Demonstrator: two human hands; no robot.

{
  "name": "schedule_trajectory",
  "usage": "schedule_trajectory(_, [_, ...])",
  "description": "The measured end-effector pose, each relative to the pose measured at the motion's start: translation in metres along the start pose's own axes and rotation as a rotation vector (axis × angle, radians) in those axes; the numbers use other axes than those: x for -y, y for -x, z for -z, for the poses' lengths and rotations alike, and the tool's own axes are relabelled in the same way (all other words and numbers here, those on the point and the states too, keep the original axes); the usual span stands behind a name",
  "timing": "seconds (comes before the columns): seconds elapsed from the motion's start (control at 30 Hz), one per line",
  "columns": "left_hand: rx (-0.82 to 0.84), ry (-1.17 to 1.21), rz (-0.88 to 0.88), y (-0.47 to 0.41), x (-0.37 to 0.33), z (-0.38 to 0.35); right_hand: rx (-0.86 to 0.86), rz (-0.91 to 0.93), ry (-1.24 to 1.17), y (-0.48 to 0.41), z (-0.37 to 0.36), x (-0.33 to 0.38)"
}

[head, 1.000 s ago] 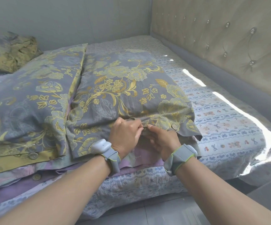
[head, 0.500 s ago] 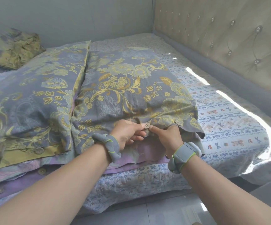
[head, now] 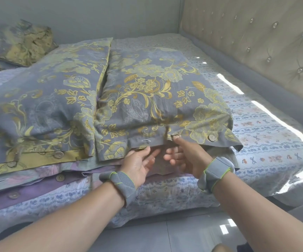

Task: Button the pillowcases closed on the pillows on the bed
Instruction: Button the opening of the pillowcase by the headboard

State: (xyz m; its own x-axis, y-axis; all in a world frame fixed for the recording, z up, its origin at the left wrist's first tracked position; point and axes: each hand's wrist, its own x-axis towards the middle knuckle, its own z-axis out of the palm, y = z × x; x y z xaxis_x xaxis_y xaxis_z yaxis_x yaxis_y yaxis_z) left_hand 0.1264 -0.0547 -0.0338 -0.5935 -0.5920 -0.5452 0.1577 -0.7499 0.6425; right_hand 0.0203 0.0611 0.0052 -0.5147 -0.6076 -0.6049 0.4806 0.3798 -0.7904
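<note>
Two buttons (head: 211, 137) look done up on the right-hand pillowcase (head: 156, 91) at the edge of the bed (head: 265, 133), one buttonhole (head: 146, 140) beside them is unfilled, and the left hand (head: 139, 161) and right hand (head: 184, 157) are open below it, gripping nothing.

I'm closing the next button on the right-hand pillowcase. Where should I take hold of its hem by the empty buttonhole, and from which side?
Probably pinch the hem just beside the empty buttonhole, coming from the near side and below, thumb on top. That edge lies loose and faces you, and the left hand sits open right under it.
</note>
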Motion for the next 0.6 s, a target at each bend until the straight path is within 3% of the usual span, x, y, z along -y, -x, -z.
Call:
schedule_trajectory(0.07, [-0.027, 0.02, -0.076, 0.001, 0.001, 0.002, 0.022, 0.092, 0.14, 0.007, -0.008, 0.004])
schedule_trajectory(0.17, [-0.052, 0.029, -0.165, -0.003, 0.0, 0.01, 0.015, 0.405, 0.287, 0.012, -0.024, 0.006])
schedule_trajectory(0.3, [0.065, -0.085, -0.16, -0.002, -0.004, 0.015, -0.175, 0.777, 0.623, 0.003, -0.032, 0.011])
schedule_trajectory(0.4, [0.08, -0.119, -0.155, -0.005, -0.008, 0.019, -0.243, 0.855, 0.847, -0.01, -0.035, 0.015])
schedule_trajectory(0.6, [0.021, -0.287, -0.187, -0.009, -0.018, 0.012, -0.154, 0.84, 1.193, -0.03, -0.04, 0.014])
